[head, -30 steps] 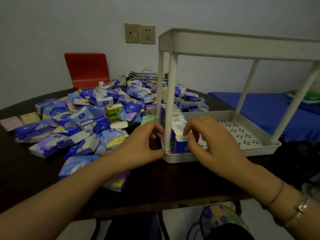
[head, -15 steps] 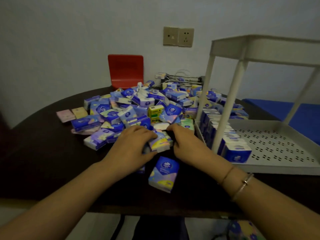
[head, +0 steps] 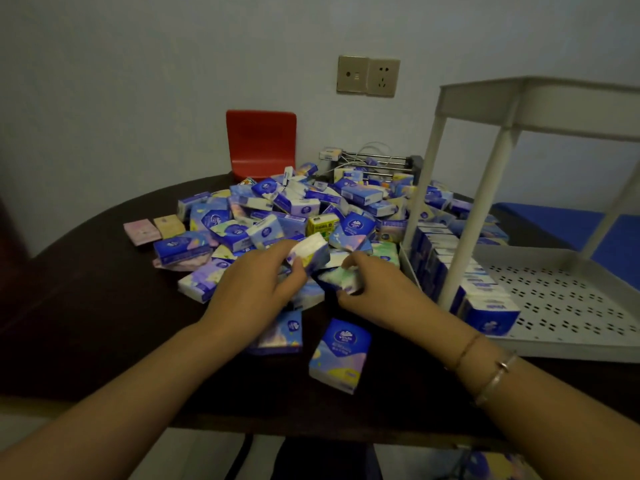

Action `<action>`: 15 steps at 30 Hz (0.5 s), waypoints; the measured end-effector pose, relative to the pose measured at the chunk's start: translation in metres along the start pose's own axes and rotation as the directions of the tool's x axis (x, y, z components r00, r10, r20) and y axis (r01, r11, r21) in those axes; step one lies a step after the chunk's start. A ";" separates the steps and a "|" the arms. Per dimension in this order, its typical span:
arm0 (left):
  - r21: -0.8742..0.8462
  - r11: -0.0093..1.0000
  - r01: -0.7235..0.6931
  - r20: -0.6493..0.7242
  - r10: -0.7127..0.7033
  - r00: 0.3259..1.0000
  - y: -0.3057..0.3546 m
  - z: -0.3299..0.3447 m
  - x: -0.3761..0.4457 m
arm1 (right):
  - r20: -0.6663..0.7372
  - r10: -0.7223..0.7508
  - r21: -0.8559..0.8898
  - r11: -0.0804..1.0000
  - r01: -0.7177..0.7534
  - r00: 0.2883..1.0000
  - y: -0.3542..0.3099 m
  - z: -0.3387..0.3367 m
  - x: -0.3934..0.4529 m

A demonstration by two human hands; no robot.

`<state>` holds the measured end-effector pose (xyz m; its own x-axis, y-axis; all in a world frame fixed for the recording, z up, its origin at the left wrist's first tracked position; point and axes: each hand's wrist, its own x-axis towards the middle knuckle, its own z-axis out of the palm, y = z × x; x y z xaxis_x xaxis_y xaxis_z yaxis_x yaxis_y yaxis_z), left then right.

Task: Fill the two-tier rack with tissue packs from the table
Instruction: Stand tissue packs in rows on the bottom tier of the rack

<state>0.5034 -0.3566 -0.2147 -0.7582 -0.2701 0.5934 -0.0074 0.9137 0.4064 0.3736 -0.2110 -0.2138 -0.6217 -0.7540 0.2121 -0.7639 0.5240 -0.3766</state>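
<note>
A big heap of blue, purple and pastel tissue packs (head: pixel 298 209) covers the middle of the dark table (head: pixel 86 299). My left hand (head: pixel 256 289) grips a white-and-yellow tissue pack (head: pixel 310 252), lifted at the heap's near edge. Just to its right, my right hand (head: pixel 377 289) pinches a pale green-and-white tissue pack (head: pixel 341 278). The white two-tier rack (head: pixel 554 289) stands at the right. A row of upright blue packs (head: pixel 460 271) lines the left side of its lower tier. Its upper tier (head: pixel 540 102) shows only from below.
Two loose packs (head: pixel 339 355) lie on the table near my wrists. A red chair back (head: pixel 261 143) stands behind the table under a wall socket (head: pixel 367 76). A metal wire holder (head: pixel 374 161) sits behind the heap. Blue bedding (head: pixel 568 223) lies behind the rack.
Both hands left the rack's front corner and moved left to the heap. Each has since picked up a tissue pack, and the view swung left.
</note>
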 end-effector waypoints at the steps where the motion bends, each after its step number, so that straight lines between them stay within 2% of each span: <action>1: -0.033 0.999 0.003 -0.013 -0.003 1.000 0.004 -0.003 0.000 | -0.040 -0.006 0.019 1.000 0.007 0.999 -0.003 -0.010 -0.008; 6: -0.131 0.991 -0.038 -0.087 0.026 0.996 0.038 -0.017 0.001 | -0.212 -0.070 0.070 0.994 0.087 0.975 -0.013 -0.061 -0.052; 10: -0.224 0.972 -0.067 -0.116 0.041 0.992 0.075 -0.019 -0.002 | -0.286 -0.044 0.255 0.960 0.120 0.957 -0.008 -0.095 -0.094; 13: -0.353 0.935 0.010 -0.116 -0.054 0.992 0.104 -0.014 -0.001 | -0.358 0.023 0.436 0.888 0.145 0.934 0.006 -0.114 -0.126; 15: -0.548 0.826 0.130 -0.019 -0.168 0.986 0.123 -0.009 0.004 | -0.421 0.089 0.521 0.838 0.160 0.903 0.020 -0.120 -0.141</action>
<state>0.5057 -0.2475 -0.1562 -0.7336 -0.4257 0.5297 0.2526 0.5529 0.7941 0.4254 -0.0469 -0.1432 -0.7018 -0.4677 0.5374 -0.6500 0.1117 -0.7516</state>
